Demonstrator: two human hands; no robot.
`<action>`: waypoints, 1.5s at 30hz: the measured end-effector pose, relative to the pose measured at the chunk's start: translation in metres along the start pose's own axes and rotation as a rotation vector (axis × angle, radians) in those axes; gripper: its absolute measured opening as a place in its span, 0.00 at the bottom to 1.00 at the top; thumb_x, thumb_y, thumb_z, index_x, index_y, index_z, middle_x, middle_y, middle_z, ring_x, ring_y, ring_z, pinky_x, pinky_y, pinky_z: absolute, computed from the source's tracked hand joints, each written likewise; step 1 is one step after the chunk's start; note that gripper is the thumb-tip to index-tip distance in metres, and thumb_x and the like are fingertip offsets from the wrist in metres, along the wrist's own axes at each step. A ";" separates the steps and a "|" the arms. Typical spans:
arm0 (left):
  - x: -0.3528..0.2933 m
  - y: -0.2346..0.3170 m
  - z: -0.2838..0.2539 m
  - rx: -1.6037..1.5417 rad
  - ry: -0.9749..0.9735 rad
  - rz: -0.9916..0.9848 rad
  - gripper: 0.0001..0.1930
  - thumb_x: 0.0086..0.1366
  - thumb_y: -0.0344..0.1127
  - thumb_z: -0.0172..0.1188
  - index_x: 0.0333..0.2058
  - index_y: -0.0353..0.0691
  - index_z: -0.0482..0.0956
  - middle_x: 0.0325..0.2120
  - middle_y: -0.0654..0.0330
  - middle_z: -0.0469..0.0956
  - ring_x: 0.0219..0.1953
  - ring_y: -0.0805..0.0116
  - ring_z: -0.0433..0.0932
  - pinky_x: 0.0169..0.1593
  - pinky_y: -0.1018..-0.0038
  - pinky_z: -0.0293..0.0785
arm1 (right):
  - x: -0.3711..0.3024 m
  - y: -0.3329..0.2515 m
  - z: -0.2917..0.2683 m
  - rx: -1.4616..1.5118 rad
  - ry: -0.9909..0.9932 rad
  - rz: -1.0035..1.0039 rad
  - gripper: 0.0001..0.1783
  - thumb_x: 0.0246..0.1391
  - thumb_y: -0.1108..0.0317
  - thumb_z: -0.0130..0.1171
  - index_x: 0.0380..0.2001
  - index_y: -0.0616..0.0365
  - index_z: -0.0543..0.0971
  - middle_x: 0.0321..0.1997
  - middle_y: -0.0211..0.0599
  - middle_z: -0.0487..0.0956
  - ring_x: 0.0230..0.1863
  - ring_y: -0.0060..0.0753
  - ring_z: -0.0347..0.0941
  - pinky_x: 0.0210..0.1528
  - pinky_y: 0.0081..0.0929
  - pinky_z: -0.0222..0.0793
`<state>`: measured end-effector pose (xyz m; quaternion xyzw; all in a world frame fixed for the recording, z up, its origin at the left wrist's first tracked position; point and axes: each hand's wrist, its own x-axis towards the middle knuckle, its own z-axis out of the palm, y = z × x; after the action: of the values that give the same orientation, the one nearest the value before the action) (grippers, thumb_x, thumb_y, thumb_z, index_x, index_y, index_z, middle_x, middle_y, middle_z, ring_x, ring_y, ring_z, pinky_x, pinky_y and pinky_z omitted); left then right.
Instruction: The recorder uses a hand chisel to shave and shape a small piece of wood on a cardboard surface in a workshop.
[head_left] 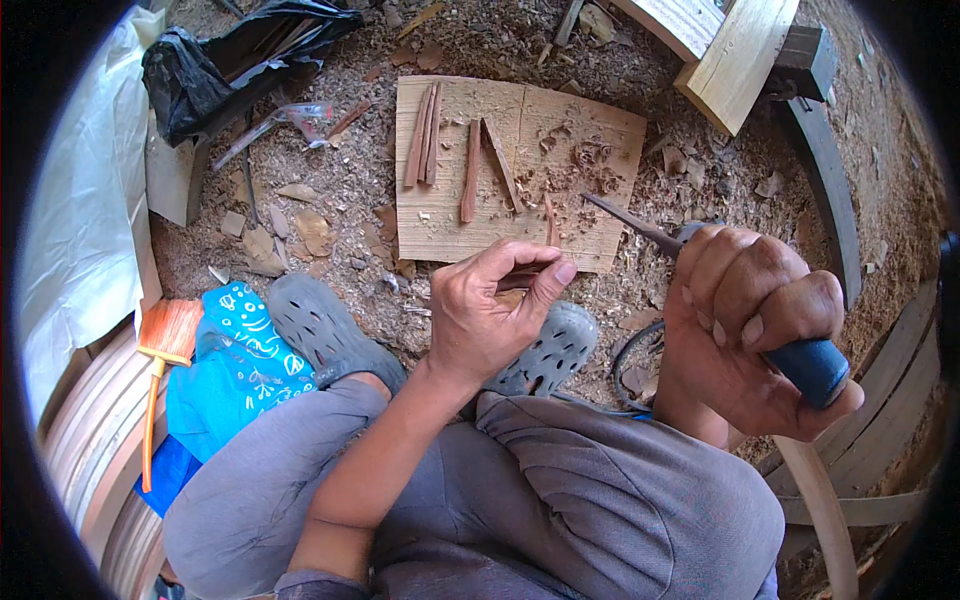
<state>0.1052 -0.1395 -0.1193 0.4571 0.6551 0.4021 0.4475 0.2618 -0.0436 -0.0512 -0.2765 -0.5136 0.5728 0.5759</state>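
Observation:
My left hand (490,305) is closed in a pinch over the near edge of a pale wooden board (440,235). A thin reddish-brown wood strip (551,220) rises from its fingertips; the fingers hide its lower end. My right hand (750,320) wraps round the blue handle of a narrow-bladed knife (650,232). Its dark blade points left, with the tip over the board's right side. Three reddish strips (423,135) lie bunched on the board's left part. Two more wood strips (470,170) lie beside them, and curled shavings (593,165) are scattered at right.
Sawdust and dry leaves cover the ground. An orange brush (166,335) and a blue printed cloth (235,350) are at left. A black plastic bag (185,90) lies far left. Pale timber pieces (740,65) stand far right, above a curved dark bar (825,190). My grey clogs (325,325) flank my left hand.

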 end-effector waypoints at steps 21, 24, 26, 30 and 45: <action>-0.007 0.011 0.008 0.218 -0.002 0.179 0.04 0.63 0.29 0.70 0.34 0.37 0.84 0.29 0.53 0.85 0.29 0.58 0.86 0.30 0.67 0.80 | 0.021 -0.011 0.032 0.057 -0.014 0.149 0.22 0.66 0.42 0.52 0.25 0.45 0.76 0.14 0.18 0.67 0.12 0.13 0.58 0.13 0.20 0.51; -0.004 0.014 0.008 0.145 -0.009 0.174 0.04 0.63 0.28 0.68 0.36 0.37 0.83 0.29 0.53 0.84 0.31 0.55 0.85 0.31 0.65 0.80 | 0.014 -0.004 0.035 0.039 -0.031 0.095 0.23 0.64 0.41 0.54 0.25 0.46 0.75 0.13 0.18 0.68 0.10 0.15 0.57 0.13 0.20 0.50; -0.003 0.014 0.004 0.215 -0.008 0.134 0.04 0.64 0.28 0.68 0.35 0.37 0.82 0.29 0.53 0.84 0.30 0.54 0.85 0.30 0.64 0.79 | 0.013 -0.001 0.036 0.032 -0.044 0.056 0.23 0.64 0.41 0.54 0.25 0.46 0.75 0.13 0.18 0.68 0.10 0.17 0.57 0.12 0.20 0.50; -0.002 0.018 0.010 0.163 0.033 0.117 0.05 0.62 0.30 0.72 0.32 0.37 0.85 0.27 0.54 0.85 0.27 0.60 0.86 0.30 0.68 0.78 | 0.003 -0.009 0.028 0.058 -0.010 0.138 0.24 0.64 0.42 0.57 0.26 0.49 0.75 0.16 0.25 0.71 0.12 0.22 0.60 0.14 0.25 0.53; -0.002 0.015 0.013 0.140 0.036 0.142 0.07 0.62 0.30 0.73 0.32 0.35 0.84 0.26 0.53 0.85 0.26 0.61 0.86 0.29 0.69 0.79 | 0.024 -0.030 0.020 0.023 -0.088 0.082 0.26 0.67 0.39 0.52 0.27 0.48 0.75 0.14 0.24 0.68 0.11 0.19 0.61 0.12 0.20 0.54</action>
<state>0.1220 -0.1362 -0.1081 0.5253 0.6556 0.3940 0.3729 0.2505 -0.0322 -0.0110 -0.2651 -0.5199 0.6135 0.5320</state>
